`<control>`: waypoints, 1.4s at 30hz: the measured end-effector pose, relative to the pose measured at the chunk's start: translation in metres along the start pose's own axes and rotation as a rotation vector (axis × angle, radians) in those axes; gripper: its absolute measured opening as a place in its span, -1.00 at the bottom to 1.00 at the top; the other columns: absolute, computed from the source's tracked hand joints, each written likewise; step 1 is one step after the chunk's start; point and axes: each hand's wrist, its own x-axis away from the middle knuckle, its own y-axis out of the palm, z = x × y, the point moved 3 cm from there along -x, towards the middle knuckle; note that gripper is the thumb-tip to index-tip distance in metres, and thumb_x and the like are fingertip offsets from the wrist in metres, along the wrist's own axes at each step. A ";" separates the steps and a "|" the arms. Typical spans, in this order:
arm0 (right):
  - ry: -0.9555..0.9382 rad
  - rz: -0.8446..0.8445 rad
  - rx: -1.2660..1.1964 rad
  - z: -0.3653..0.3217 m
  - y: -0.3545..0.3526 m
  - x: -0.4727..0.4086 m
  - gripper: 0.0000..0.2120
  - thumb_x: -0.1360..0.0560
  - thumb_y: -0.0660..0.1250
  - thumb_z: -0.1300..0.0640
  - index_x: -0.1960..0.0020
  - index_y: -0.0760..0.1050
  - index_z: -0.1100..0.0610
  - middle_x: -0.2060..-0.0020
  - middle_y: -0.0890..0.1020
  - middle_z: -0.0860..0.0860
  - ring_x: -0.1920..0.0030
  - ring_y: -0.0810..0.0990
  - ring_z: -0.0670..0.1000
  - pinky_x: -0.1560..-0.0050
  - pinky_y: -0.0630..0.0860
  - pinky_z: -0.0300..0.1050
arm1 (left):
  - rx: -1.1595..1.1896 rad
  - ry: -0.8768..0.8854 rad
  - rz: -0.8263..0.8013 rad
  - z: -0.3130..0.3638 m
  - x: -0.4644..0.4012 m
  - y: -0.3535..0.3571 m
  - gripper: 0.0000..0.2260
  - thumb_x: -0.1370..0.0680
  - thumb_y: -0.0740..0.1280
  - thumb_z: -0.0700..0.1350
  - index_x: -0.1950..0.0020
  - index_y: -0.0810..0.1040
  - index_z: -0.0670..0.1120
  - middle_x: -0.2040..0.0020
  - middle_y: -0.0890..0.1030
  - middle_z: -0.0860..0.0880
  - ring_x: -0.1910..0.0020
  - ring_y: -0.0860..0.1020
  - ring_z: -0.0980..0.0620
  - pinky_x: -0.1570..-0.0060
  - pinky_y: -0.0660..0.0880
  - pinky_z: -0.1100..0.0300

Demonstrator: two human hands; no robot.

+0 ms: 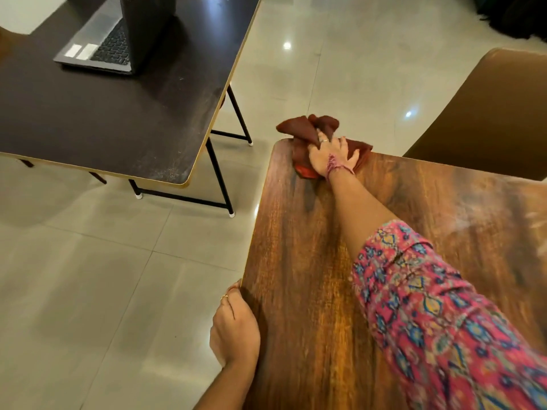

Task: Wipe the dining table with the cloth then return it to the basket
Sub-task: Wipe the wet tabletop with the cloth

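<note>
Right hand [327, 156] pressing crumpled cloth [307, 131] at far corner of surface [310, 276], fingers spread; left hand [233, 324] gripping near edge

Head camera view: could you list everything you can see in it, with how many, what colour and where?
dining table: one, reddish-brown wood grain, lower right
cloth: one, rust brown, bunched at the dining table's far left corner, part of it hanging past the edge
dark table: one, dark brown top with a pale edge and black legs, upper left
laptop: one, grey with black keys, open on the dark table
chair: one, brown, only partly in view beyond the dining table's far edge
floor: pale glossy tiles, all around
sleeve: one, pink with a blue and yellow pattern, on the right arm
wrist thread: one, reddish, right wrist
right hand: pressing on the cloth
left hand: gripping the dining table's left edge
</note>
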 end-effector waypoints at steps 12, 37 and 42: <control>-0.227 0.114 0.236 0.059 0.054 0.243 -0.52 -0.51 0.18 -0.06 -0.43 0.32 -0.10 -0.52 0.18 -0.03 -0.51 0.14 0.05 -0.44 0.06 0.19 | -0.020 -0.014 -0.036 0.006 -0.001 -0.006 -0.57 -0.61 0.03 0.04 -0.15 0.57 -0.19 -0.19 0.57 -0.25 -0.16 0.49 -0.26 -0.08 0.34 0.01; -0.311 0.028 0.202 0.085 0.143 0.626 -0.55 -0.47 0.21 -0.08 -0.36 0.40 -0.16 -0.48 0.28 0.00 -0.48 0.25 0.11 -0.39 0.17 0.26 | 0.011 0.355 -0.428 -0.206 0.108 -0.140 -0.67 -0.65 0.09 -0.02 -0.31 0.46 -0.11 -0.20 0.57 -0.14 -0.17 0.50 -0.10 -0.12 0.35 0.18; -0.335 0.033 0.195 0.094 0.152 0.658 -0.53 -0.44 0.26 -0.06 -0.35 0.42 -0.15 -0.47 0.31 0.00 -0.46 0.28 0.11 -0.38 0.21 0.26 | -0.079 0.446 -0.384 -0.228 0.127 -0.157 -0.67 -0.65 0.08 -0.07 -0.30 0.47 -0.19 -0.17 0.58 -0.24 -0.16 0.53 -0.21 -0.06 0.36 0.16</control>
